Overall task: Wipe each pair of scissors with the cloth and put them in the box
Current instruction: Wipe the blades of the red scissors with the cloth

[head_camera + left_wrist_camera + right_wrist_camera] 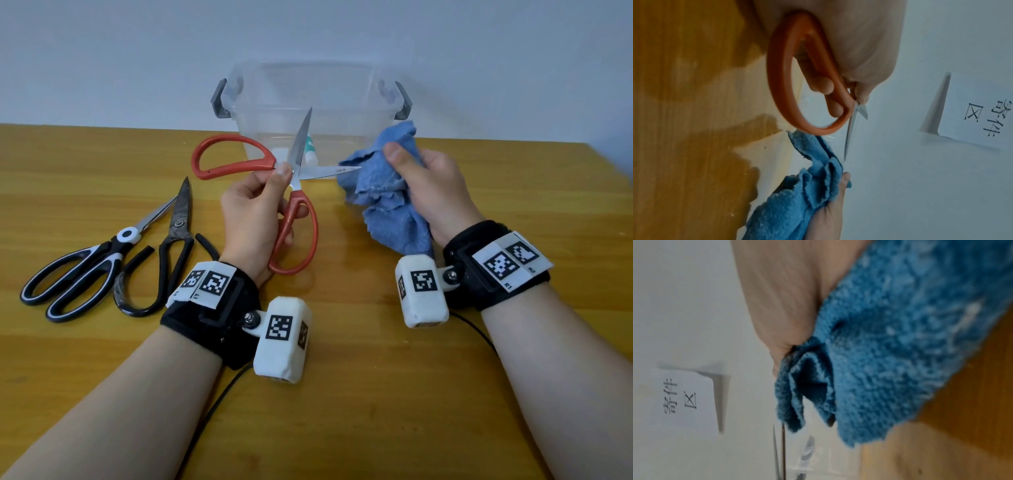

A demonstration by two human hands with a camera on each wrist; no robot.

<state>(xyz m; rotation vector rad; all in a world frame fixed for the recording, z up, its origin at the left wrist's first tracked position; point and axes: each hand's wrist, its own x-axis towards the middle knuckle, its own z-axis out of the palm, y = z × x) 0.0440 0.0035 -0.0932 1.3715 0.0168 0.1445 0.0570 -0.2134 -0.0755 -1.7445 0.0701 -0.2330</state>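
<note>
Item in hand: red-handled steel scissors [291,185], blades splayed wide open, held above the wooden table [342,377]. Left hand [253,219] grips them, thumb at the pivot, fingers curled through the near handle loop. Right hand [428,188] clutches a crumpled blue terry cloth [380,192]; the tip of the sideways-pointing blade meets the cloth's edge.

Step, as judged: wiping the first pair. The next move calls for drawing cloth along each blade, clear of the edges, then lowering the pair into the clear plastic box with grey latches [342,102] beyond both hands.

Awaiting, left of the left hand: black-and-white-handled scissors [82,270]; dark, tarnished iron shears [168,253].
</note>
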